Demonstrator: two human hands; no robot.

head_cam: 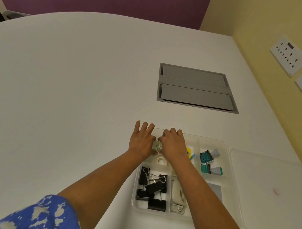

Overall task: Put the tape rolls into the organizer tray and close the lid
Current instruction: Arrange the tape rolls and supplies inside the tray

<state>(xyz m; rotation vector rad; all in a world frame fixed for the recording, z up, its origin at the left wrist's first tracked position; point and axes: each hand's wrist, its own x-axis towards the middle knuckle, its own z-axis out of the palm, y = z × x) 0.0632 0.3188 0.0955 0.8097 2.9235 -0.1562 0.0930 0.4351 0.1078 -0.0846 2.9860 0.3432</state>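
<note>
A clear plastic organizer tray [233, 187] lies on the white table, lid off. In its far-left compartment a white tape roll [161, 160] lies flat, and a small patterned tape roll [158, 146] shows between my hands. My left hand [142, 139] rests at the tray's far-left corner, fingers spread, thumb beside the patterned roll. My right hand [174, 144] hovers over the same compartment with fingers curled down; what they hold is hidden. The clear lid [275, 195] lies flat on the table, right of the tray.
Other compartments hold black binder clips [152, 187], a stapler [178, 194], teal stamps [209, 162], yellow sticky tabs [189, 152] and a grey pad [216, 191]. A grey cable hatch [197, 88] is set in the table beyond. Wall sockets [290, 56] line the right wall.
</note>
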